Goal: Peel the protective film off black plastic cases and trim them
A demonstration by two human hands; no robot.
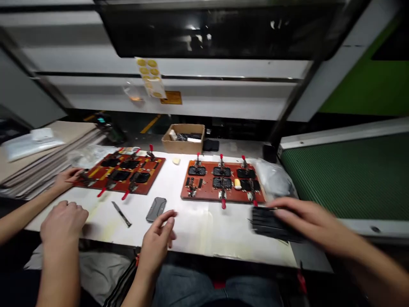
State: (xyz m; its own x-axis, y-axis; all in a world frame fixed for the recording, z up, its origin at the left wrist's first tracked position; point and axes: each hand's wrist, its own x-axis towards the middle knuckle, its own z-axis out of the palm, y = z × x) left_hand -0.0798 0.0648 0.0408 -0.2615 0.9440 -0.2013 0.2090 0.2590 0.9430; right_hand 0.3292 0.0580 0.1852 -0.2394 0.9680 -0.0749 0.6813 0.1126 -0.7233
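Red-brown fixture board [124,172], frame left, meets a co-worker's hand [68,177]. The left hand [156,243], fingers loosely apart, hovers beside a grey flat metal plate [156,209]. The right hand [306,221], fingers spread, rests on a blurred black stack [268,224], perhaps trays, near the tabletop [198,230] edge; a nudge could spill it.

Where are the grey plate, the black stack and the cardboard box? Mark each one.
grey plate [156,209]: head view, middle of its top face.
black stack [266,222]: head view, uncovered left part of its top.
cardboard box [182,146]: head view, middle of its front wall.
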